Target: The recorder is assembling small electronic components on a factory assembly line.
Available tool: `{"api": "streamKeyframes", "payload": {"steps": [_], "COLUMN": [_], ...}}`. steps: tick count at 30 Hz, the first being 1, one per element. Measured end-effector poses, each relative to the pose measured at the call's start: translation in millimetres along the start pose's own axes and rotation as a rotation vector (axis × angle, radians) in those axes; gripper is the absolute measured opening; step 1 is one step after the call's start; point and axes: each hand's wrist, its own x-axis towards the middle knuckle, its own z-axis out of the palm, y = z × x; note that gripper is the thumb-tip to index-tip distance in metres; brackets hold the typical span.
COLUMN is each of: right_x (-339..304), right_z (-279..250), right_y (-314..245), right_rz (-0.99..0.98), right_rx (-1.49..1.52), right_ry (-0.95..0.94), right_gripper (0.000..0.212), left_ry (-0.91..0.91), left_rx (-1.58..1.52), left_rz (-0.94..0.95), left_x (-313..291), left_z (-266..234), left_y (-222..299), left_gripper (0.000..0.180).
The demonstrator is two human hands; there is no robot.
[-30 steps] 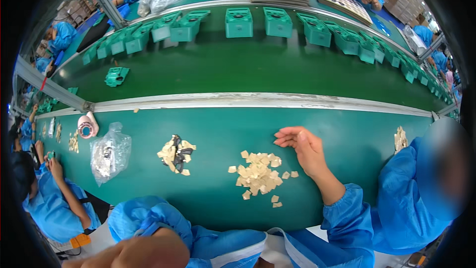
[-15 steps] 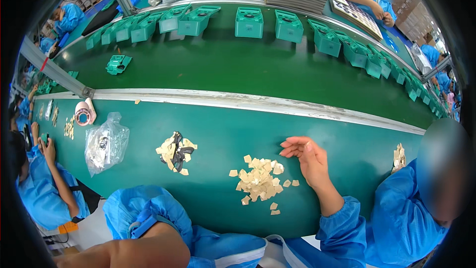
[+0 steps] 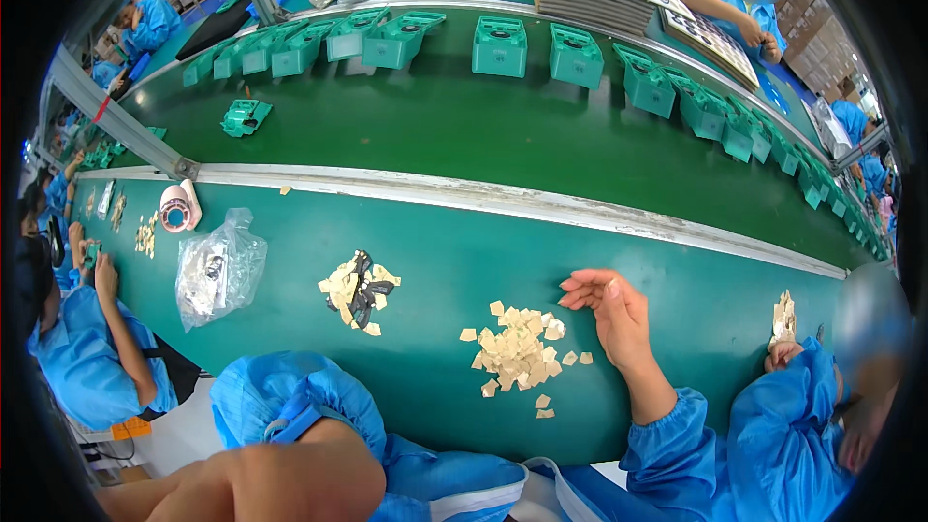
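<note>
My right hand [image 3: 611, 317] rests with its edge on the green table, palm turned left, fingers loosely curved and nothing in them. Just left of it lies a loose pile of small cream-coloured flat pieces [image 3: 517, 348], a few scattered at its edges. My left hand [image 3: 280, 483] is raised very close at the lower left, a blurred patch of bare skin beyond the blue cuff; its fingers cannot be made out. Farther left sits a smaller heap of cream and black pieces [image 3: 360, 292].
A clear plastic bag [image 3: 220, 269] and a pink-and-white ring-shaped item [image 3: 178, 208] lie to the left. Past a pale rail [image 3: 464, 195], green plastic housings [image 3: 499, 46] line a dark green belt. Co-workers in blue sit on both sides; one's hand [image 3: 783, 356] is beside cream strips [image 3: 783, 317].
The whole view has shifted slightly, so the table's things appear farther right. My right hand keeps its pose beside the pile. The right-hand co-worker's hand now shows beside the cream strips.
</note>
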Motion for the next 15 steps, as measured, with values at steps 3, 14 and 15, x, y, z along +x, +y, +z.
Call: {"api": "streamKeyframes", "payload": {"steps": [3, 14, 15], "right_x": [-1.1, 10.5, 12.6], "right_z": [-0.5, -1.6, 4.4], "right_y": [-0.6, 8.9, 12.6], "right_rz": [0.024, 0.067, 0.082], "right_rx": [-0.001, 0.021, 0.028], "right_ry": [0.009, 0.031, 0.013], "right_gripper": [0.041, 0.039, 0.039], "left_ry": [0.121, -0.015, 0.019], "left_rx": [0.066, 0.821, 0.896], "left_rz": [0.031, -1.172, -1.227], "left_x": [-8.1, -141.7, -142.9], "left_z": [4.1, -77.1, -80.8], "left_y": [-9.7, -13.7, -8.1], "left_gripper": [0.028, 0.038, 0.038]}}
